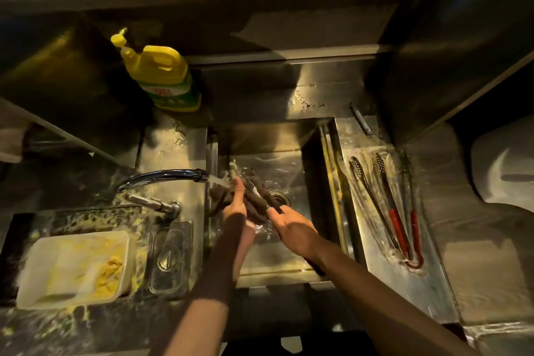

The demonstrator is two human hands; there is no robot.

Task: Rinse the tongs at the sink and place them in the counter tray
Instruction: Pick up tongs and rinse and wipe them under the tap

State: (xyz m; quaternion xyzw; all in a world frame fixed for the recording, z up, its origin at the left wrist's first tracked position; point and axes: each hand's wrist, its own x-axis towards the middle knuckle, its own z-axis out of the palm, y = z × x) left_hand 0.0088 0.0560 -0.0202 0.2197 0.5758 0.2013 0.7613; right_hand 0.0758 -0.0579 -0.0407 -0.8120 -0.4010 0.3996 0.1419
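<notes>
Over the steel sink (pixel 268 139), water runs from the faucet (pixel 170 176) onto both my hands. My left hand (pixel 235 206) presses a dark cloth (pixel 254 196) that is wrapped around a pair of tongs (pixel 250 175). Only the tongs' shiny tips show above the cloth. My right hand (pixel 291 228) grips the tongs lower down, and a dark handle end pokes out under that forearm. On the counter to the right, a clear tray (pixel 364 212) holds other tongs (pixel 388 205) with red handles and perforated tips.
A yellow dish-soap bottle (pixel 164 78) stands behind the faucet. At the left are a white container (pixel 72 266) with yellow food scraps and a clear lid (pixel 170 257). A dark rod (pixel 361 120) lies behind the tray. A white object (pixel 505 173) sits far right.
</notes>
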